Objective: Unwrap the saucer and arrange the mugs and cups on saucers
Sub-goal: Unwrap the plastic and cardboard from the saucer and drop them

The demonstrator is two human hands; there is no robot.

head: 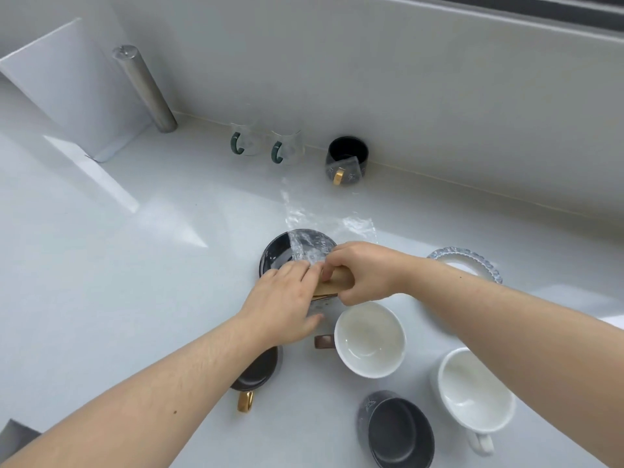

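Seven cups (369,337), two saucers (275,253).

Crinkled clear plastic wrap (324,228) glints over a glossy black round ceramic saucer (280,253). Beyond the saucer stand two clear glass mugs (266,143) and a brushed metal cylinder (145,89). Nearer than it, a smooth glossy white cup (369,339) and a matt grey cup (400,432) rest on the shiny white counter (135,265).

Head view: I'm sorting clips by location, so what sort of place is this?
Probably a home kitchen counter: a glossy white countertop meeting a wall, a steel post near the corner, and glass mugs lined up at the back.
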